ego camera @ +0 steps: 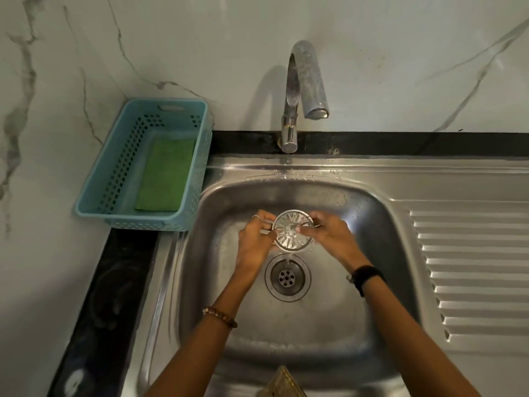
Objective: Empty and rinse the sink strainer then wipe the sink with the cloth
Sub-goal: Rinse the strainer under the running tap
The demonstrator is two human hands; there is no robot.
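Both hands hold a round, slotted stainless-steel sink strainer (292, 230) above the basin of a stainless-steel sink (372, 325), at the back of the bowl and out of its seat. The left hand (254, 242) has its grip closed on the strainer's left rim, fingers curled behind it, a ring on one finger. The right hand (333, 237) grips the right rim, its fingertips reaching onto the slotted face near the centre knob. The strainer is tilted so that its face shows to the camera.

Just below the strainer lies the open round drain (287, 277), its perforated centre uncovered (a thin trickle of water appears to fall from the strainer towards it, though the blur makes this hard to confirm). A beaded bracelet (219, 316) circles the left wrist; a black band (366, 277) circles the right.

Behind the bowl a curved chrome tap (300, 90) rises from the black desk edge (400, 143), its spout pointing down over the sink. To the right runs the ribbed steel draining board (472, 267). To the left, on the desk corner against the white marble wall (57, 81), stands a light-blue perforated plastic basket (114, 167) holding a flat green cloth (166, 176), well apart from both hands.
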